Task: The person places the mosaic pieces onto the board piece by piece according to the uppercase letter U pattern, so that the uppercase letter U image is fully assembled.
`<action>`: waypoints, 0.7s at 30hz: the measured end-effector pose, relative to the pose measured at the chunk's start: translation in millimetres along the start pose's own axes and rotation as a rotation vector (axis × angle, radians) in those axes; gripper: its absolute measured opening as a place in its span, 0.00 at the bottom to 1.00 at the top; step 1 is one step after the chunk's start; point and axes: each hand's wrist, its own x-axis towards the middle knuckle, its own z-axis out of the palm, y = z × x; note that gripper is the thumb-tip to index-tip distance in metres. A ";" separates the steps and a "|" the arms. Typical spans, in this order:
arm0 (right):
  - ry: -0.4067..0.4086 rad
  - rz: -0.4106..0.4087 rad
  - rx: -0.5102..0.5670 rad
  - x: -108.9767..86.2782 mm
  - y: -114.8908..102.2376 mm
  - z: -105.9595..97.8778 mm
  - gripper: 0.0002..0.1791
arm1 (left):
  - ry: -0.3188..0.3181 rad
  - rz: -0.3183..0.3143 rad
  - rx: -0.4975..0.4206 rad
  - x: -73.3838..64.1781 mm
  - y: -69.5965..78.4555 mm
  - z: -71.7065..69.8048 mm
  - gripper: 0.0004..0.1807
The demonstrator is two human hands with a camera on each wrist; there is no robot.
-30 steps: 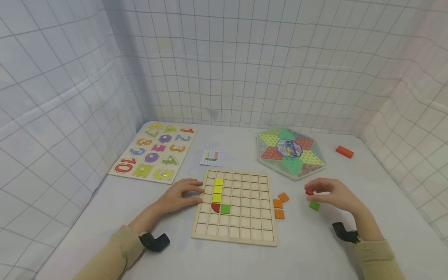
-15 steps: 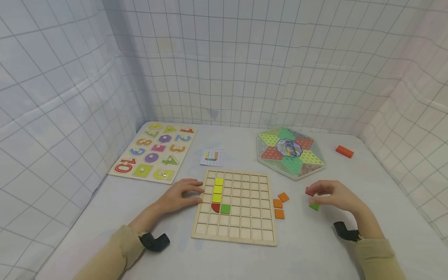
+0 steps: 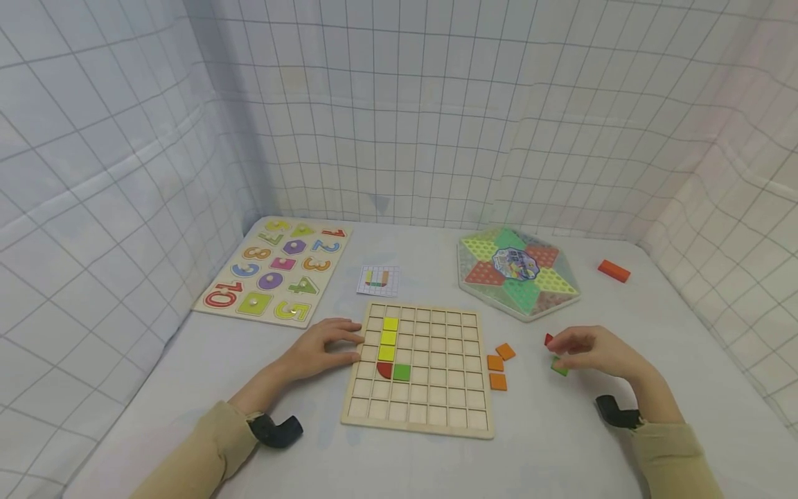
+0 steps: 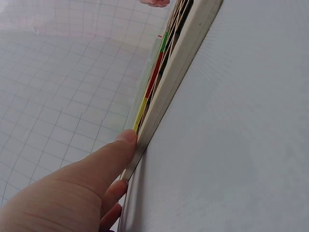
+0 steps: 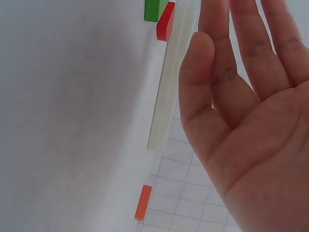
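My left hand (image 3: pixel 323 351) rests at the left edge of a wooden grid board (image 3: pixel 418 429), with thumb and fingertips touching that edge. On the board, a column of yellow squares (image 3: pixel 388 338) stands above a red quarter-round piece (image 3: pixel 384 371), with a green square (image 3: pixel 402 373) to its right. My right hand (image 3: pixel 592 348) hovers right of the board with relaxed fingers, holding nothing. A small red piece (image 5: pixel 165 21) and a green square piece (image 5: pixel 152 10) lie on the table beyond its thumb in the right wrist view. In the head view its fingertips partly cover both.
Several orange squares (image 3: pixel 496 363) lie by the board's right edge. A pattern card (image 3: pixel 377 281) is behind the board. A number puzzle (image 3: pixel 271 272) stands back left, and a hexagonal Chinese checkers set (image 3: pixel 517 272) back right. A red-orange block (image 3: pixel 614 271) lies at the far right.
My right hand has drawn slightly right and toward me, its fingertips parting from the red piece, which stays on the table. The left hand and board have not moved.
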 end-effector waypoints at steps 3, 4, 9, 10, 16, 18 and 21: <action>-0.014 0.000 0.010 -0.2 2.6 -0.7 0.16 | -0.001 0.003 0.000 0.1 -0.7 0.2 0.20; -0.016 0.000 0.010 -0.2 3.6 -0.9 0.16 | -0.001 0.005 0.000 0.1 -1.0 0.4 0.19; -0.021 0.009 0.007 -0.4 8.8 -2.1 0.16 | 0.001 0.008 0.003 0.3 -2.1 1.2 0.19; -0.022 0.011 0.004 -0.6 9.8 -2.3 0.16 | 0.001 0.009 0.003 0.2 -2.4 1.4 0.19; -0.029 0.015 0.017 -1.2 14.3 -3.8 0.16 | 0.000 0.007 0.003 0.2 -3.3 1.6 0.19; -0.033 0.017 0.023 -1.5 15.1 -4.3 0.16 | -0.001 0.008 0.001 0.3 -3.6 1.6 0.19; -0.042 0.022 0.030 -2.0 16.1 -4.8 0.16 | -0.004 0.007 -0.002 0.4 -3.8 1.3 0.19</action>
